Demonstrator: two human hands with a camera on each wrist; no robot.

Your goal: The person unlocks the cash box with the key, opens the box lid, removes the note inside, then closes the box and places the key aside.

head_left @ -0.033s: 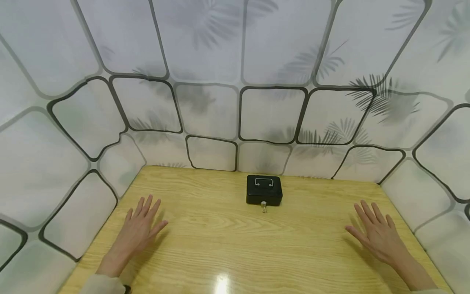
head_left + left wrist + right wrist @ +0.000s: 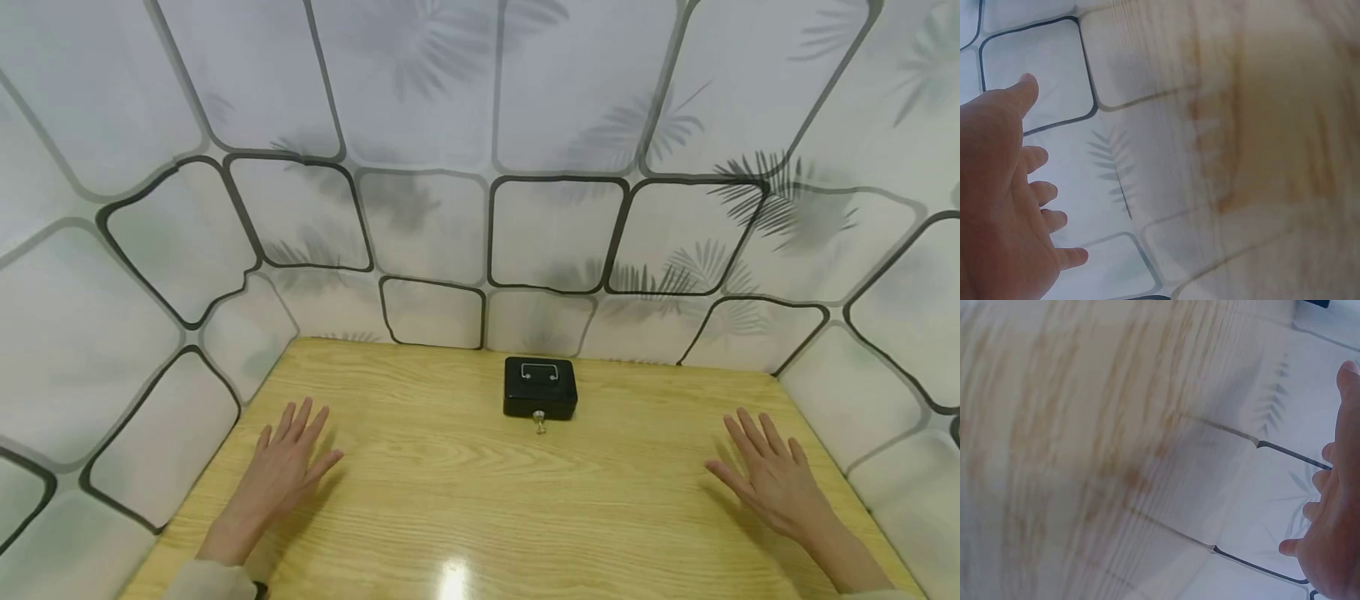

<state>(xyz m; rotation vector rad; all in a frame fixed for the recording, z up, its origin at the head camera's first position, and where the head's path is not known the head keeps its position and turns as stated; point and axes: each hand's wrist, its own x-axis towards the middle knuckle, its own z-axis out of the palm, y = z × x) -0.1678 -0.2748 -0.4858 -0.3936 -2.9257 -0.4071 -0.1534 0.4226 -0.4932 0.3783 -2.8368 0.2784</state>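
A small black cash box stands toward the back of the wooden table, with a silver carrying handle folded on its lid. Keys hang from the lock on its front face. The lid is down, so the inside is hidden. At the left side of the table is my left hand, palm down, fingers spread and holding nothing. My right hand is over the right side in much the same pose, also holding nothing. Both hands are well apart from the box. Each wrist view shows its hand with fingers extended.
The light wooden table meets a patterned wall covering at the back and both sides. A bright light reflection lies at the table's front middle. Beige sleeves show at the bottom, with a dark band at the left wrist.
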